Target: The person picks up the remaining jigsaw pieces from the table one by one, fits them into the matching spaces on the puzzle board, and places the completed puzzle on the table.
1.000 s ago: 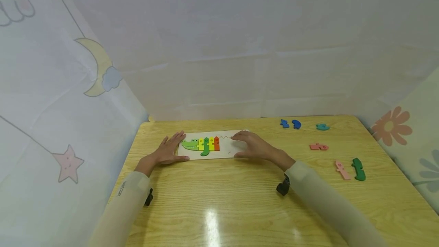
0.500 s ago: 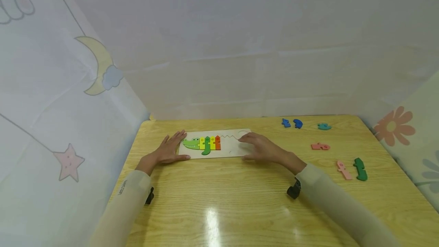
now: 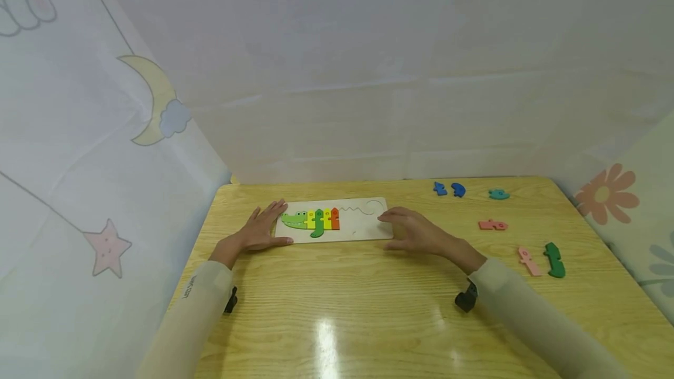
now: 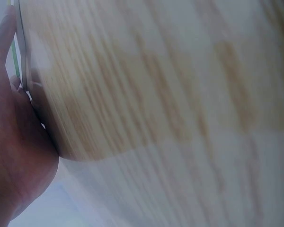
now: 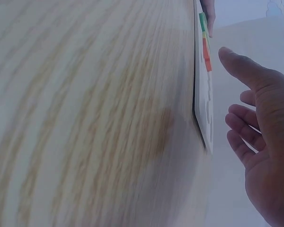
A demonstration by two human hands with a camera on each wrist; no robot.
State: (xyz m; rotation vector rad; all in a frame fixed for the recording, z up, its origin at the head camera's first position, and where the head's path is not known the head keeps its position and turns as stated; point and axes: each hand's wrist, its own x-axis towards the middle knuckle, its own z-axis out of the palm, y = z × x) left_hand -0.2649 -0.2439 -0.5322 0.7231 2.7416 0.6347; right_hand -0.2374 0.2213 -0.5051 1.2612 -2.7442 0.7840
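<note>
A pale wooden puzzle board (image 3: 368,231) lies at the back of the table. On its left half sit a green crocodile head (image 3: 295,222), two yellow pieces, a green leg piece (image 3: 317,225) and an orange piece (image 3: 335,219). The right half bears only an outline. My left hand (image 3: 255,232) rests at the board's left end, thumb and fingers spread along its corners. Over the right end is my right hand (image 3: 418,234), fingers loosely bent and holding nothing. In the right wrist view, a gap separates the right hand's thumb and fingers (image 5: 270,118) from the board's surface (image 5: 201,90).
At the right lie loose pieces: two blue ones (image 3: 458,190), a teal one (image 3: 498,194), a red one (image 3: 492,225), a pink one (image 3: 529,261) and a dark green one (image 3: 554,260). Printed cloth walls (image 3: 337,104) enclose the wooden table (image 3: 368,303) at back and sides.
My right hand has shifted to the right along the board, uncovering more of the drawn outline. The left hand stays at the left end, and the pieces have not moved.
</note>
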